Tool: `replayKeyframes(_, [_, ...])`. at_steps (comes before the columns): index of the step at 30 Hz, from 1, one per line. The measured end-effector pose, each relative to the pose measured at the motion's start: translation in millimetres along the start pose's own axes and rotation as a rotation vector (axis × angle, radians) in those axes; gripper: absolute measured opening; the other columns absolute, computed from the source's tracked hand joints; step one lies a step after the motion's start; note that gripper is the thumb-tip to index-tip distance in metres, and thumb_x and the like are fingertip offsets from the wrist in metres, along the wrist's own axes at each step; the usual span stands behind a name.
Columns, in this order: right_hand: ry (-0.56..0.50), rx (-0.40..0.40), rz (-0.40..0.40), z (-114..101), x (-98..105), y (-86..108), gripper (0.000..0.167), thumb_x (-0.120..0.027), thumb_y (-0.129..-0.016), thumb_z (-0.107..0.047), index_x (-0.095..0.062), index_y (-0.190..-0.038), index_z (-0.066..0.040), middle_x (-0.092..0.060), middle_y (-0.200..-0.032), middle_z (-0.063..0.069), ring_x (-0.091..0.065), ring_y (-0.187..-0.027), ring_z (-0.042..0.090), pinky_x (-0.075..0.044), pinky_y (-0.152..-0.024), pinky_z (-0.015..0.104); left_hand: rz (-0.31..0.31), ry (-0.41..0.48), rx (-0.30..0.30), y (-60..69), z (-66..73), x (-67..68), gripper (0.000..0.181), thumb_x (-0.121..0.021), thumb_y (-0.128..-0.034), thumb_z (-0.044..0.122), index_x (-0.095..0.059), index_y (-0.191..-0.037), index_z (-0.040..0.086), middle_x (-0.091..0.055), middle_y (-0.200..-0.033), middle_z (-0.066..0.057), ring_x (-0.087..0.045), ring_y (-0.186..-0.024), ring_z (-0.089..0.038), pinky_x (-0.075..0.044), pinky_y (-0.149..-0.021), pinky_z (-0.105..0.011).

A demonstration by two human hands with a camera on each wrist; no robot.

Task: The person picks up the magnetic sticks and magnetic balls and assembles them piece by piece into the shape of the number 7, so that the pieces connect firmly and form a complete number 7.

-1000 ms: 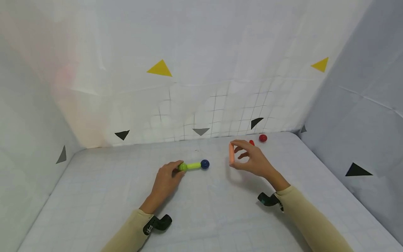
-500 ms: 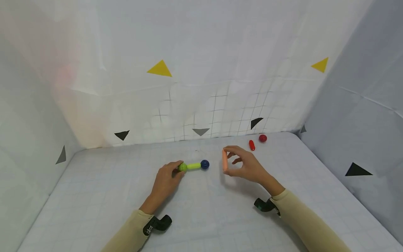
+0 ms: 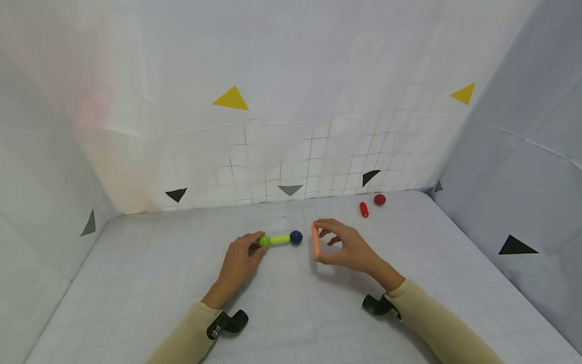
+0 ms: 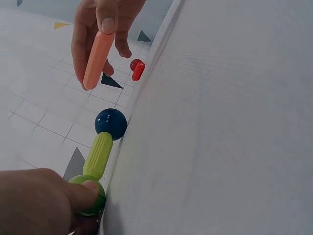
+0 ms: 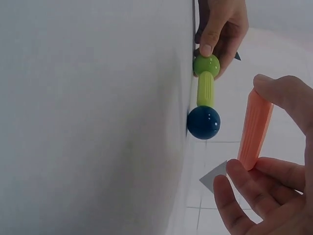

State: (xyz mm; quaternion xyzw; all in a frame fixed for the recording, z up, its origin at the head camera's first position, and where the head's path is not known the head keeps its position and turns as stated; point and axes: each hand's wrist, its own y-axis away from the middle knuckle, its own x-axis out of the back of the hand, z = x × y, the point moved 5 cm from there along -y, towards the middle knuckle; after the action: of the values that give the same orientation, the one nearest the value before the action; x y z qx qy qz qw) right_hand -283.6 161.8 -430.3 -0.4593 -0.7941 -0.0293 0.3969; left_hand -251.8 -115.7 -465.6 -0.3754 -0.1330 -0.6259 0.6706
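My left hand pinches a green ball between thumb and fingers. A yellow-green rod joins that ball to a dark blue ball, the three lying in a line on the table. My right hand holds an orange rod by its two ends, thumb at one and a finger at the other. In the right wrist view the orange rod is apart from the blue ball; the left wrist view also shows a gap between the orange rod and the blue ball.
Behind my right hand, a short red rod and a red ball lie near the back edge of the white table. White sheets with yellow, black and grey triangles stand at the back and both sides.
My right hand has carried the orange rod left and toward me, closer to the blue ball, uncovering the short red rod. The left hand and its joined pieces have stayed still.
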Motion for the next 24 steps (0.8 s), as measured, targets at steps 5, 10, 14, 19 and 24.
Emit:
replayKeyframes(5, [-0.022,0.020,-0.012,-5,-6,2.7,0.080,-0.094,-0.080,-0.024,-0.057,-0.148,-0.009,-0.055,-0.149,0.003,-0.065,-0.113,0.030,-0.059,-0.084,0.044,-0.006,-0.012,0.015,0.4,0.2,0.2,0.042,-0.079,-0.0928,0.008,-0.070,-0.133,0.004,-0.073,-0.116,-0.008,-0.067,-0.103,-0.024,-0.053,-0.091,-0.046])
replayKeyframes(10, [-0.041,0.046,-0.028,-6,-13,4.6,0.079,-0.094,-0.080,-0.026,-0.057,-0.147,-0.007,-0.054,-0.149,0.008,-0.066,-0.111,0.027,-0.059,-0.082,0.046,-0.011,-0.015,0.026,0.9,0.1,0.8,0.042,-0.079,-0.0929,0.008,-0.070,-0.134,0.005,-0.073,-0.117,-0.008,-0.066,-0.104,-0.025,-0.053,-0.092,-0.046])
replayKeyframes(14, [-0.029,0.043,-0.055,-8,-21,5.8,0.079,-0.094,-0.080,-0.027,-0.057,-0.148,-0.009,-0.054,-0.150,0.007,-0.065,-0.111,0.025,-0.059,-0.081,0.043,-0.007,-0.015,0.027,2.0,-0.2,0.9,0.043,-0.080,-0.0925,0.008,-0.069,-0.134,0.004,-0.073,-0.118,-0.009,-0.066,-0.104,-0.025,-0.053,-0.092,-0.046])
replayKeyframes(19, [-0.017,0.025,-0.087,-9,-30,6.6,0.080,-0.094,-0.079,-0.025,-0.058,-0.148,-0.006,-0.053,-0.151,0.005,-0.065,-0.109,0.023,-0.059,-0.081,0.039,0.002,-0.016,0.006,1.5,0.3,1.1,0.042,-0.080,-0.0922,0.005,-0.070,-0.133,0.003,-0.073,-0.116,-0.009,-0.067,-0.103,-0.026,-0.053,-0.091,-0.047])
replayKeyframes(24, [-0.013,0.018,-0.103,-11,-34,7.2,0.079,-0.094,-0.079,-0.022,-0.058,-0.148,-0.006,-0.052,-0.151,0.006,-0.065,-0.108,0.022,-0.059,-0.080,0.036,0.002,-0.019,-0.002,0.4,1.6,0.9,0.042,-0.079,-0.0922,0.005,-0.070,-0.133,0.003,-0.073,-0.116,-0.010,-0.067,-0.103,-0.026,-0.053,-0.091,-0.047])
